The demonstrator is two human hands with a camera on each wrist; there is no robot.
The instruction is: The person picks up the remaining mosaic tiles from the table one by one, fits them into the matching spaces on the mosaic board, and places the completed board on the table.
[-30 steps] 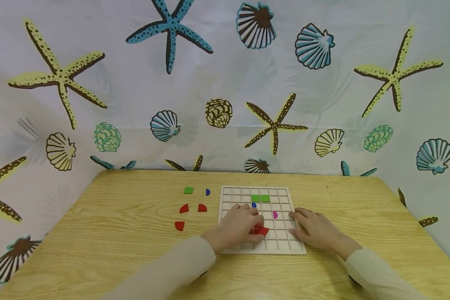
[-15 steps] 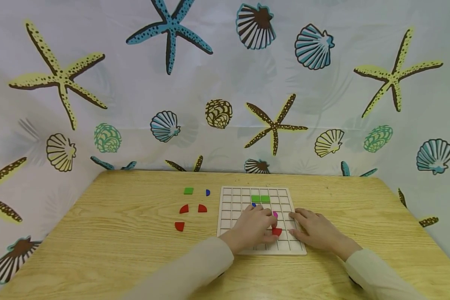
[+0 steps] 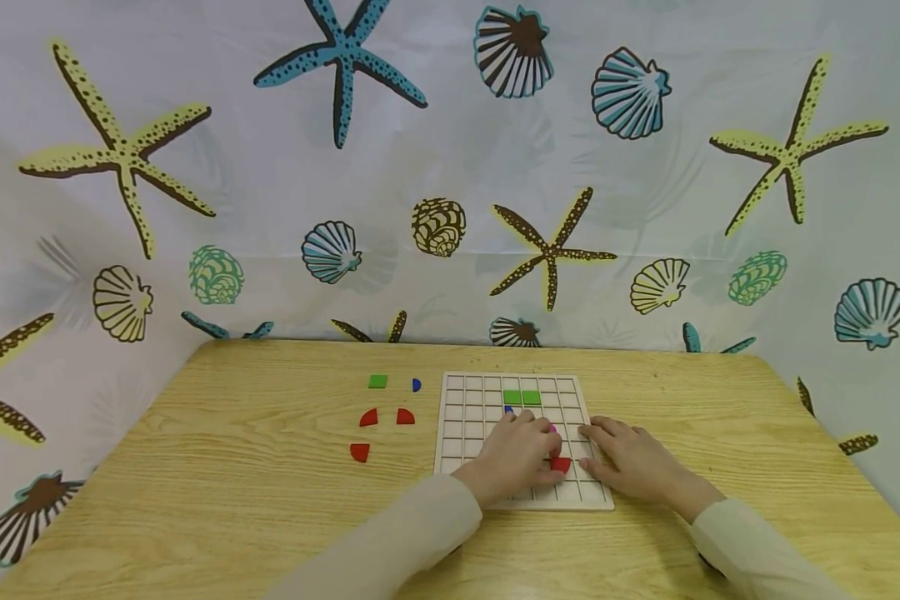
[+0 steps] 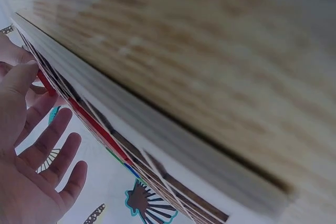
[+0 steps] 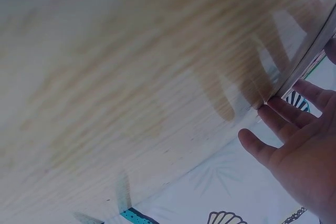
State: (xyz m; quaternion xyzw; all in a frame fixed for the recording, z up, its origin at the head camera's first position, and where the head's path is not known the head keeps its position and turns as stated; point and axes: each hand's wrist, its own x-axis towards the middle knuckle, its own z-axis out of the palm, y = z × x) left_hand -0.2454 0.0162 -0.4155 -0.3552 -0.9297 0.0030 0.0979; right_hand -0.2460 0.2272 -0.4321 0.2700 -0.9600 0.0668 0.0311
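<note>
L grip (image 3: pixel 516 452): pinches red pc (image 3: pixel 562 466) at tips, over bd (image 3: pixel 454 413) | R grip (image 3: pixel 640 461): loose, touching bd

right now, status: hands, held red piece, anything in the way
Left hand pinches red piece at grid board. Right hand touching board edge. Left hand partly hides magenta piece.

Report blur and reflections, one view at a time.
Head view: the grid board looks evenly lit and reasonably sharp; left wrist view: the wooden tabletop is badly blurred, and the board's rim softens toward the lower right; right wrist view: the tabletop's grain is smeared too, with the right hand reflected in its glossy surface.
</note>
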